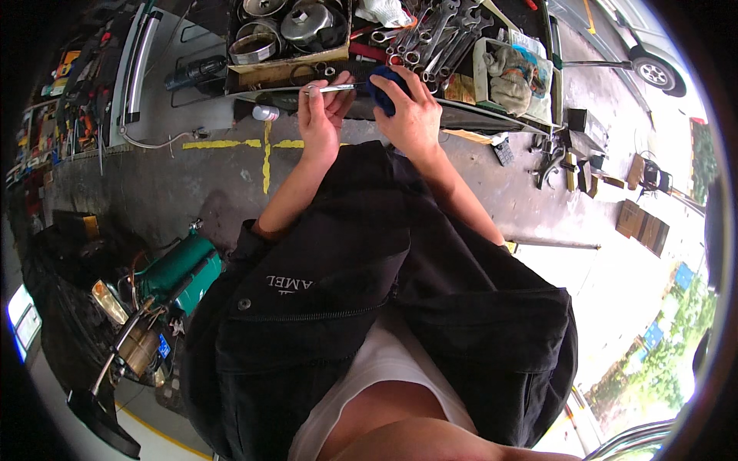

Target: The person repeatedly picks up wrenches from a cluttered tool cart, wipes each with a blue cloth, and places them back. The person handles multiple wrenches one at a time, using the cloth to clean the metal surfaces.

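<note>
The left hand (321, 127) grips a silver tool (338, 87); the right hand (415, 123) clutches a blue cloth (381, 97). Steady lengthwise wiping likely works best.

The surface (484, 117) stands at the far side, crowded with things: an open box (296, 67) of round metal cups at left, wrenches (440, 29) heaped in the middle, a pale tray (480, 73) at right. Metal parts (549, 169) and a cardboard box (642, 227) lie on the floor (223, 173), right.
</note>
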Available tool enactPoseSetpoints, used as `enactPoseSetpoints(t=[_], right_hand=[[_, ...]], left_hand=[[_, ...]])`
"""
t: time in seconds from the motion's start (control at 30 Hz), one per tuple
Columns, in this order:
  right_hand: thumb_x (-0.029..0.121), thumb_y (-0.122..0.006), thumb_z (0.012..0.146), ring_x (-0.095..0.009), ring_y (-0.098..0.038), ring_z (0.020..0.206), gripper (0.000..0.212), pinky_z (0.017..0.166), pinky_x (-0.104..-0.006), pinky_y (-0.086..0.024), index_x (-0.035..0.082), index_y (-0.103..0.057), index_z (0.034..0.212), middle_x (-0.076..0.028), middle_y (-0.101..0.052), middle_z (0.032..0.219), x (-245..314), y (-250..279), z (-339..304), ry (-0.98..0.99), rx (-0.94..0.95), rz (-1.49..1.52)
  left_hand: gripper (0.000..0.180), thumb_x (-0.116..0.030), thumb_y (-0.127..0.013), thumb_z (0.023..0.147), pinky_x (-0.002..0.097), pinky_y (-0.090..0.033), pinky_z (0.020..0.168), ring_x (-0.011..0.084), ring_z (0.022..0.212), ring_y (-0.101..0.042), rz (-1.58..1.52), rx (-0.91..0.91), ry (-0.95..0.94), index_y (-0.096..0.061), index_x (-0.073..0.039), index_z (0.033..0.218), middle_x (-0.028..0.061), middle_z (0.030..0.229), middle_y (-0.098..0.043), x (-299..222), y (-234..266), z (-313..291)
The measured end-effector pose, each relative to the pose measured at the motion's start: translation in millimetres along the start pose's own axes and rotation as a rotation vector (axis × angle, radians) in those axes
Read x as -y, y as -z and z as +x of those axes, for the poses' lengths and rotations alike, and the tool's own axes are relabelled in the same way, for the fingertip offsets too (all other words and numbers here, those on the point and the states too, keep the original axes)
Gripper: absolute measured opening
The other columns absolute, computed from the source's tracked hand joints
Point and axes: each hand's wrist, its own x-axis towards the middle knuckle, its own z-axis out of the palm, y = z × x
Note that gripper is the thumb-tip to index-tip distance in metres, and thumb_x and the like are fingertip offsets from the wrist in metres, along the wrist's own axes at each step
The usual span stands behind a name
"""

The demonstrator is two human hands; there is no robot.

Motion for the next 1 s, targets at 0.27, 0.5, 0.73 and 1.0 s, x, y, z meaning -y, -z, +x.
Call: enactPoseSetpoints(t=[0.27, 0.5, 0.73, 1.0], right_hand=[[0.016, -0.079, 0.061, -0.028, -0.063, 0.093, 0.056, 0.082, -0.0400, -0.057, 0.027, -0.071, 0.115, -0.004, -0.059, 0.132, 25.0, -11.5, -1.4, 0.277, 0.022, 0.150], [0.013, -0.076, 0.062, -0.027, -0.065, 0.095, 0.045, 0.081, -0.0389, -0.057, 0.023, -0.076, 0.106, -0.004, -0.064, 0.124, 5.7, 0.2, 0.4, 0.143, -0.079, 0.006], [0.011, -0.078, 0.060, -0.029, -0.066, 0.100, 0.050, 0.084, -0.0398, -0.057, 0.020, -0.075, 0.108, -0.009, -0.064, 0.123, -4.2, 2.7, -1.7, 0.053, -0.101, 0.025], [0.013, -0.079, 0.060, -0.026, -0.066, 0.091, 0.048, 0.079, -0.0382, -0.058, 0.022, -0.075, 0.107, -0.003, -0.065, 0.120, 18.0, -1.3, -5.2, 0.276, -0.039, 0.249]], left_hand=[[0.034, -0.035, -0.036, 0.110, 0.0373, -0.050, 0.096, 0.0204, 0.107, -0.061, -0.170, -0.049, 0.347, -0.054, -0.009, 0.121, 0.0089, 0.115, -0.061, 9.9, 18.4, 8.6], [0.048, -0.042, -0.042, 0.109, 0.0392, -0.051, 0.103, 0.0288, 0.114, -0.066, 0.017, 0.052, -0.023, -0.052, 0.000, 0.130, 0.0234, 0.124, -0.065, 1.9, 6.5, 0.8], [0.051, -0.038, -0.037, 0.111, 0.0416, -0.044, 0.113, 0.0292, 0.125, -0.060, 0.161, 0.100, -0.042, -0.051, 0.005, 0.136, 0.0258, 0.137, -0.058, 0.3, -2.0, -0.1], [0.049, -0.030, -0.031, 0.112, 0.0390, -0.044, 0.110, 0.0242, 0.123, -0.058, 0.107, 0.204, 0.054, -0.045, 0.002, 0.147, 0.0171, 0.135, -0.059, -2.6, -12.4, -2.9]])
